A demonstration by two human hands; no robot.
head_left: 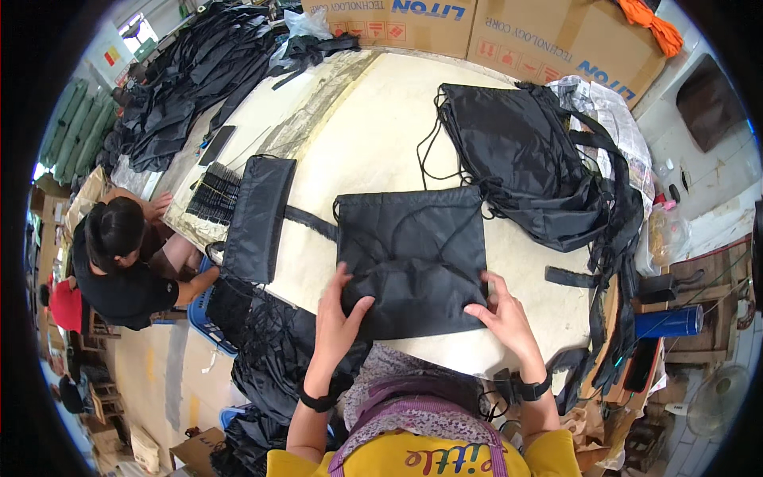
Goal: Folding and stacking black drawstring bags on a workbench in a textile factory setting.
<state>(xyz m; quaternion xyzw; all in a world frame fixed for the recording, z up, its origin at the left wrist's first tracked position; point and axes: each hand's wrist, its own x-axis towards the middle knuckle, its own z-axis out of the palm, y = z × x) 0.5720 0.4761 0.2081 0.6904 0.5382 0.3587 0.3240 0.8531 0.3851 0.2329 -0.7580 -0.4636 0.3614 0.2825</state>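
Note:
A black drawstring bag (413, 278) lies flat on the pale worktable (373, 127) in front of me, with folds across its middle. My left hand (338, 318) is at its left edge, the thumb on the fabric and the fingers apart. At its right edge my right hand (505, 314) is likewise open, thumb touching the lower right part. A black strip (310, 221) runs from the bag's left side toward a narrow folded black bag (261, 219). To the right lies a stack of black drawstring bags (520, 159) with loose cords.
Black fabric strips (624, 215) hang along the table's right side, near a blue cylinder (671, 321). Large cardboard boxes (556, 40) stand at the back. At the left, another person (119, 262) sits beside a blue basket (208, 318). Black fabric (274, 350) is heaped below the table edge.

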